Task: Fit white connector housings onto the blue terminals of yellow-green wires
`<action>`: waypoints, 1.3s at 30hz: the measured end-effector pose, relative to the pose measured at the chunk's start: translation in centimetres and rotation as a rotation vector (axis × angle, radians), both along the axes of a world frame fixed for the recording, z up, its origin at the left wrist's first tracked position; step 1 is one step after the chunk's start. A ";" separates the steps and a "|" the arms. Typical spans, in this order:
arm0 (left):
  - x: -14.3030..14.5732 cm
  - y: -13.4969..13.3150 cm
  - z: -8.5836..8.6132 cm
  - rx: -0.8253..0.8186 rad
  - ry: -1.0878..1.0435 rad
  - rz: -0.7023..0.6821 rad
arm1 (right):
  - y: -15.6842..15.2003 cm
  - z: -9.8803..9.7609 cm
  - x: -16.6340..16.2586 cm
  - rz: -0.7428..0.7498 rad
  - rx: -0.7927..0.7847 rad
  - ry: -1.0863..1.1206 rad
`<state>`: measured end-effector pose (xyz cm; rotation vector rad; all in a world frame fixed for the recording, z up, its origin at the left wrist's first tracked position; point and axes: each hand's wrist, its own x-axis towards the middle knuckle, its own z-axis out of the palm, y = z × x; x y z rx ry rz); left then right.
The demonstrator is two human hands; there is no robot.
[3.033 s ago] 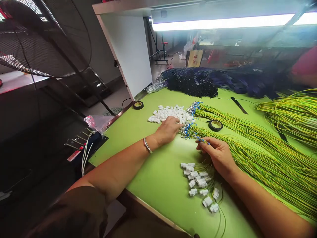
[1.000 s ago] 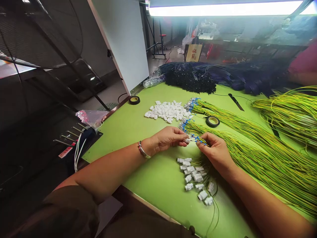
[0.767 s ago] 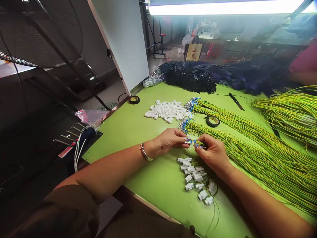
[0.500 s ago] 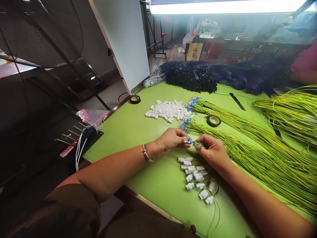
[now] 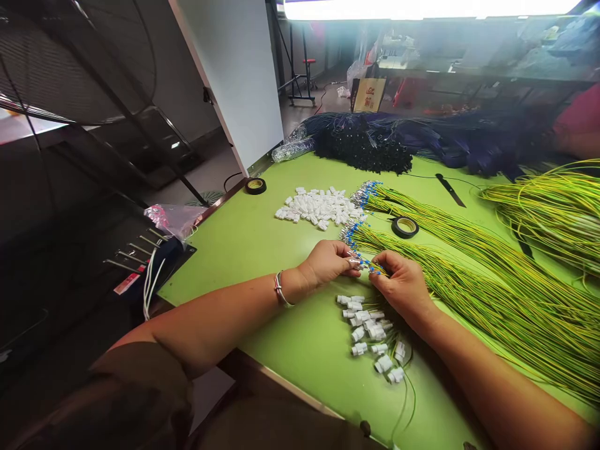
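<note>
My right hand is closed on several yellow-green wires just behind their blue-collared metal terminals. Facing it, my left hand pinches the terminal ends of these wires between thumb and fingers. Just behind both hands lies a thick bundle of yellow-green wires with the same blue and silver tips. Nearer to me, white connectors with wires attached are grouped on the green table. Loose white connector housings form a pile beyond my left hand.
Black tape rolls lie at the table's left edge and beside the wires. A dark flat strip rests farther back. Dark cables with black connectors cover the far edge. A coiled wire bundle is at right, under a lamp.
My left hand has shifted slightly at the terminal ends, its fingers now a little farther along them. My right hand keeps its hold on the wires in nearly the same place.
</note>
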<state>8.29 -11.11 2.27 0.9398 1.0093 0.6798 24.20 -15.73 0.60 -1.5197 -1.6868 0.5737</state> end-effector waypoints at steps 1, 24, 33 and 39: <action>0.1 -0.1 0.0 0.017 0.021 -0.001 | 0.0 0.0 0.0 0.000 0.013 -0.015; 0.2 0.0 0.0 0.011 -0.042 0.028 | 0.1 -0.1 -0.4 -0.009 0.050 -0.049; -0.4 0.5 -0.2 -0.049 -0.159 0.033 | 0.1 0.5 -0.5 -0.016 -0.026 0.089; -0.7 0.5 -0.7 0.016 -0.158 -0.107 | 0.1 0.7 -0.4 -0.046 -0.037 0.130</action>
